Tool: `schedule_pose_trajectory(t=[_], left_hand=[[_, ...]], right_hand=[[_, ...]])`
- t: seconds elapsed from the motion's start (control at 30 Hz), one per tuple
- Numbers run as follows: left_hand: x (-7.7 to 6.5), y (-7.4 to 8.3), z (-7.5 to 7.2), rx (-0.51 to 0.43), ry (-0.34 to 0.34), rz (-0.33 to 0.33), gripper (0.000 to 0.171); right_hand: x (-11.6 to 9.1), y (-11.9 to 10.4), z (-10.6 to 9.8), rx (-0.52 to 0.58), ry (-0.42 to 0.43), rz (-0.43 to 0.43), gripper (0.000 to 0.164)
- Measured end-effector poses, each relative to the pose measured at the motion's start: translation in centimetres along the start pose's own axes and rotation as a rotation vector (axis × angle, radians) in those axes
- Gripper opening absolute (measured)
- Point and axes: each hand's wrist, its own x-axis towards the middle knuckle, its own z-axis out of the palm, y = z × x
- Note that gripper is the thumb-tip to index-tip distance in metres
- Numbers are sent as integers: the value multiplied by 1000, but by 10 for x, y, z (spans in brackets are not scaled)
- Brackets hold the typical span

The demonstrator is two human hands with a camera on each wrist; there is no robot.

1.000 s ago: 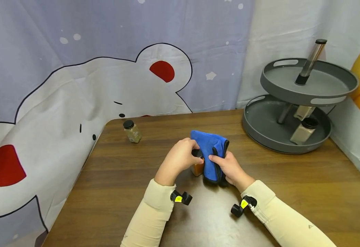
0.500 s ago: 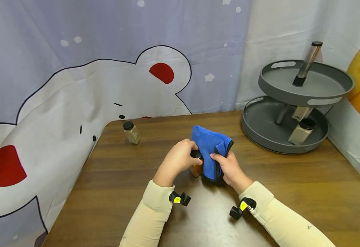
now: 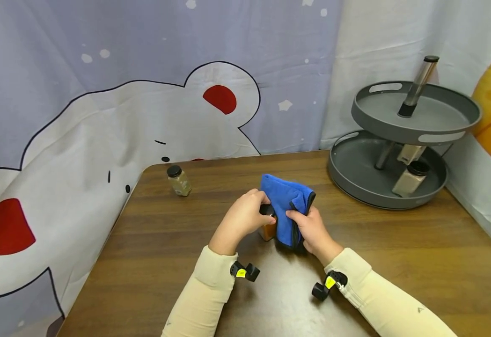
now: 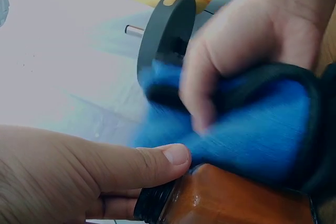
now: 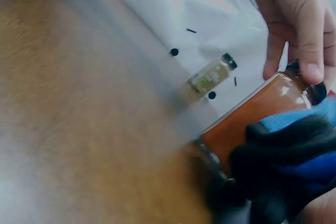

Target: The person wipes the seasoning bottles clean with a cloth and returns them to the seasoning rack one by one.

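My left hand (image 3: 242,216) grips a glass spice jar (image 3: 268,231) by its black-capped end. The jar is filled with orange-brown powder, and its side shows plainly in the left wrist view, where my thumb (image 4: 177,155) lies at the neck. A folded blue cloth (image 3: 282,199) with black edging is pinched in my right hand (image 3: 316,231), thumb on the near side. The cloth lies against the jar's right side and covers part of it. Both cloth and right hand look blurred in the left wrist view.
Toward the back left of the wooden table (image 3: 157,262) stands another spice jar (image 3: 180,183) with pale contents. At right is a grey two-tier round tray (image 3: 356,189), with a pale-filled jar (image 3: 409,181) and another pale container (image 3: 411,153) on its lower tier. A printed curtain hangs behind.
The right hand moves the cloth slightly against the jar: its top rose, then came down a little to the left. The left hand keeps its hold on the jar, almost still.
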Motion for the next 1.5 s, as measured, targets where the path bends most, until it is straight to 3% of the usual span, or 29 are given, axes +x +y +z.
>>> schedule_pose_trajectory(t=[0.13,0.33,0.57,0.77,1.0,1.13,1.2,1.37,1.5], left_hand=[[0,0,0,9,-4,5,44],[0,0,1,-10,-3,-14,41],[-1,0,2,-8,2,-15,44],[-1,0,0,-19,5,-19,41],[-2,-1,0,-20,11,2,42],[-3,-1,0,-23,14,2,42],[-2,-1,0,-17,13,2,41],[-2,-2,0,-1,6,15,35],[-3,-3,0,10,4,28,33]], right_hand=[[-1,-1,-1,-53,10,23,40],[-4,-6,0,81,-19,-99,45],[0,2,-2,-39,-1,60,35],[-2,-1,-1,91,-19,-54,36],[-1,4,-1,-95,29,18,38],[-3,3,1,10,21,-74,39],[-2,4,1,55,10,-80,36],[1,10,-1,-51,21,-2,32],[0,5,1,-19,30,-70,38]])
